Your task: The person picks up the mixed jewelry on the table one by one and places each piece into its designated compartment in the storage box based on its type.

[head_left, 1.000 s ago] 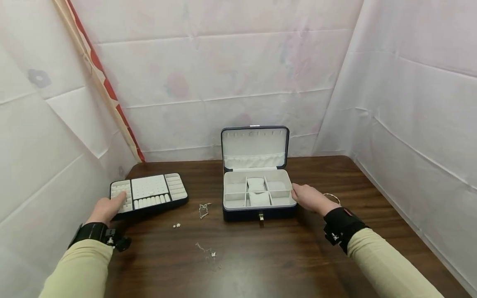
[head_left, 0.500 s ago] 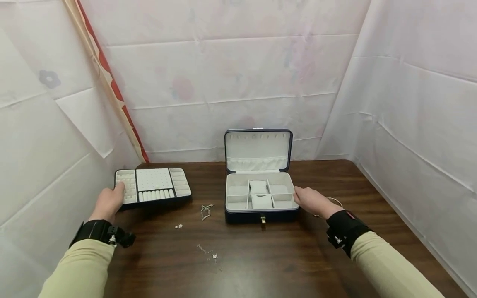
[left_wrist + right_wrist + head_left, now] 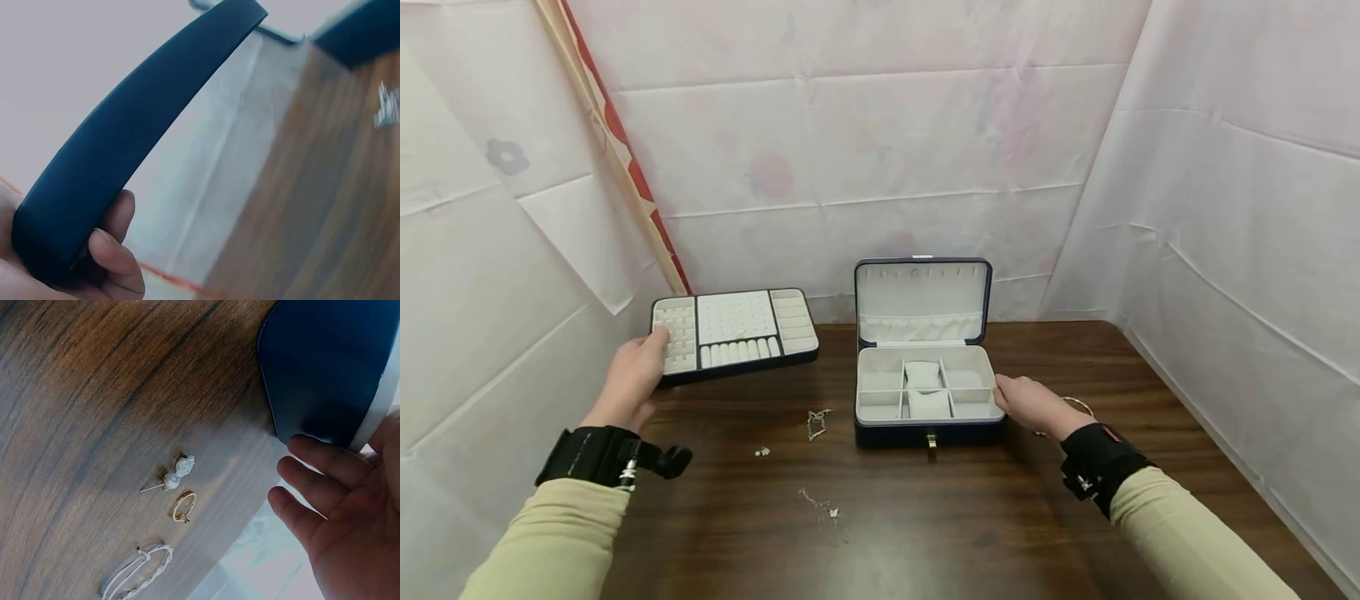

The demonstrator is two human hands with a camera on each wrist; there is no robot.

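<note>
My left hand grips the left end of a jewelry tray, with its thumb on the pale ring slots. The tray is raised over the table's back left and slants toward that hand; its dark underside edge fills much of the left wrist view, fingers curled beneath. A dark blue jewelry box stands with its lid up, showing white compartments and two small cushions. At its right wall my right hand holds the rim; in the right wrist view the fingers lie against and beside the outer side.
A silvery chain, pearl earrings and a thin necklace with a pendant lie left of the box. By my right wrist are a bangle, a ring and an earring. White cloth hangs around the table.
The tray has risen and moved to the right and away from me in my left hand. My right hand stays at the box, which keeps its place.
</note>
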